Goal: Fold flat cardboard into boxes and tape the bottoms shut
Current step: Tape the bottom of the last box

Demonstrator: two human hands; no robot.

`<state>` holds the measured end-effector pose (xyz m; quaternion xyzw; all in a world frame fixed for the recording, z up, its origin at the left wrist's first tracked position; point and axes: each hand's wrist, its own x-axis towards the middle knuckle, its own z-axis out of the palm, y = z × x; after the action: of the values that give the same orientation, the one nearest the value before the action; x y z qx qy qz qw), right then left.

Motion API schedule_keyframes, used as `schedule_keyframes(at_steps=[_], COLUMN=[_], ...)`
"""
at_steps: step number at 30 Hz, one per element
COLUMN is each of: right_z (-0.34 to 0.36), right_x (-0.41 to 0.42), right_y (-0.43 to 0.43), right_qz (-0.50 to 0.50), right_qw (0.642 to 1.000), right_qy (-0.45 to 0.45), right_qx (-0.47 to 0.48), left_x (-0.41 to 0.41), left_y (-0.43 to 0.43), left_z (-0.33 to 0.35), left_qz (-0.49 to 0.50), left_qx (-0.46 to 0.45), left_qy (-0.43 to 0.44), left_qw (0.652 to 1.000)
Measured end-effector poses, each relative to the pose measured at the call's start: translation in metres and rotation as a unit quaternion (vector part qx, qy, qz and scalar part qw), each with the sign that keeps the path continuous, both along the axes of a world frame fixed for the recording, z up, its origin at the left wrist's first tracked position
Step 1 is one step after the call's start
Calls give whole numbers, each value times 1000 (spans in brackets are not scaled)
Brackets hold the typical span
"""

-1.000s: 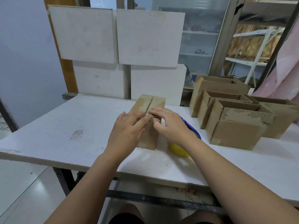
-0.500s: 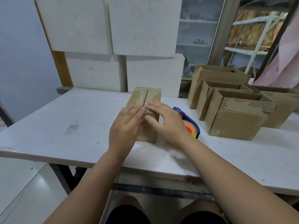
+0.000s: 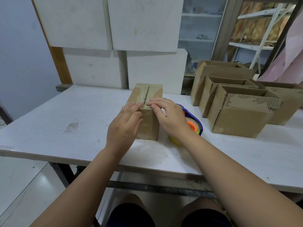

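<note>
Pressing the tape onto the box's upturned bottom

We are working on the cardboard box (image 3: 148, 126), which is standing near the middle of the white table (image 3: 65, 122) with its closed flaps facing up. A strip of clear tape (image 3: 146, 95) is running along the seam between those flaps towards its near edge.

Our left hand (image 3: 123, 128) is lying flat, fingers straight and together. Its fingertips are pressing on the near top edge of the box, and its palm is covering the near left corner. It is gripping nothing.

Our right hand (image 3: 170, 117) is arching over the same edge, fingers loosely bent. Their tips are pushing down on the tape right beside the left fingertips, and the thumb is resting against the near face. It is not closing round anything either.

Just beside the box, on its right, a blue tape dispenser (image 3: 194, 119) is sitting with an orange core and a yellowish roll. Our right hand and wrist are hiding most of it.

Well apart on the right, a cluster of finished boxes (image 3: 239, 122) is standing with open tops up, packed against each other. White panels (image 3: 114, 27) are leaning behind the table, blocking the view beyond, and a shelving rack (image 3: 262, 28) is showing further back on the right.
</note>
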<state>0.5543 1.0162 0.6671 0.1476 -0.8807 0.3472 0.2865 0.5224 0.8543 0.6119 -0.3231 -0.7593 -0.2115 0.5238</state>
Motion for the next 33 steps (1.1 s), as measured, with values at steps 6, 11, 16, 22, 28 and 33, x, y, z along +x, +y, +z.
schedule_keyframes(at_steps=[6, 11, 16, 22, 28, 33], right_z=[-2, -3, -6, -8, -21, -25], right_x=[-1, 0, -1, -5, -5, -6], right_y=[2, -3, -3, 1, 1, -1], right_qz=[-1, -9, -16, -9, -41, -89], right_qw=[1000, 999, 1000, 998, 986, 952], right_qy=[-11, -2, -3, 15, 97, 205], right_qx=[6, -35, -12, 54, 127, 209], left_x=[-1, 1, 10, 6, 1, 0], left_y=[-4, -1, -1, -1, -4, -1], left_z=[5, -3, 4, 46, 40, 38], left_qz=[0, 2, -15, -18, -48, -43], left_qx=[-28, -23, -1, 15, -21, -9], left_qy=[6, -10, -53, -192, -248, -249], left_qw=[1000, 1000, 998, 981, 967, 968])
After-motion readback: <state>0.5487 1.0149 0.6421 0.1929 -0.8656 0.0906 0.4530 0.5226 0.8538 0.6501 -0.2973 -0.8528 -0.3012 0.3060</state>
